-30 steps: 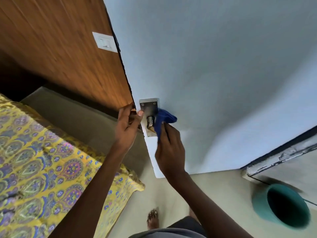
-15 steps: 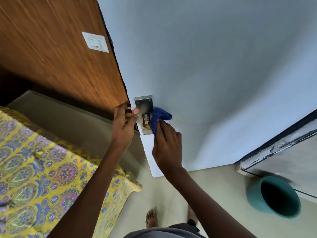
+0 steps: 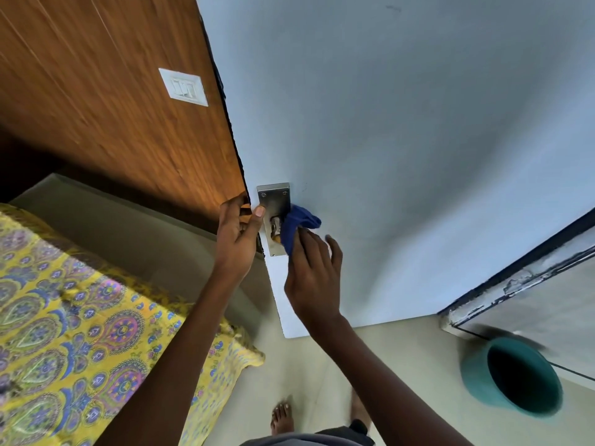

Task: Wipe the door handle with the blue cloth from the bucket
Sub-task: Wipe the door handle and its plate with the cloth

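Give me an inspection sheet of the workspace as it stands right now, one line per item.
Surface: pale door, standing open, its edge beside the wood-panelled wall.
Job's things: blue cloth pressed over the door handle on the metal plate; teal bucket on the floor at lower right, contents not visible.
Clutter: nothing seen.
Grippers: left hand grips the door edge, thumb on the plate; right hand holds the cloth against the handle.
Cables: nothing seen.
Surroundings: white switch plate on the wall; yellow patterned bedspread at left; bare foot on the floor.
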